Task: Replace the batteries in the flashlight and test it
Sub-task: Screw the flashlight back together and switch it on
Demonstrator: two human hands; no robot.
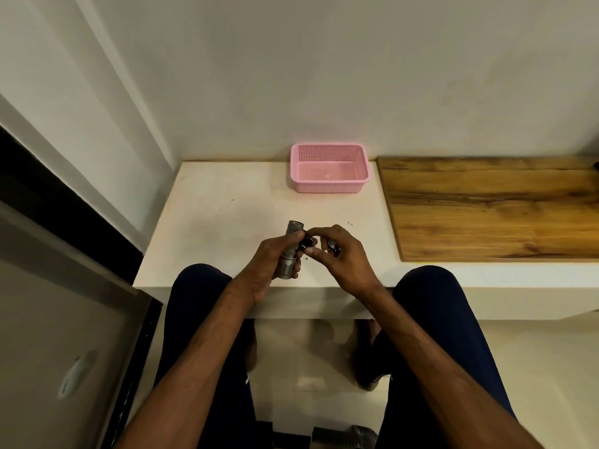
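Curling around the silver flashlight body (293, 231), the left grip (269, 267) is holding it over the near edge of the tabletop (207, 222), open end pointing away. The right grip (346, 257) is pinching a small dark part (308, 243) just beside it. A pink basket (327, 187) is sitting at the back.

A grey metal flashlight (290, 251), a pink perforated basket (329, 168), a cream table (220, 215), and a brown wood-grain board (486, 205).

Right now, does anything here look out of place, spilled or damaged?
Nothing looks damaged or spilled. The flashlight, open at its far end, is in the left hand; the right hand holds a small metal part. A few dark specks lie on the white table.
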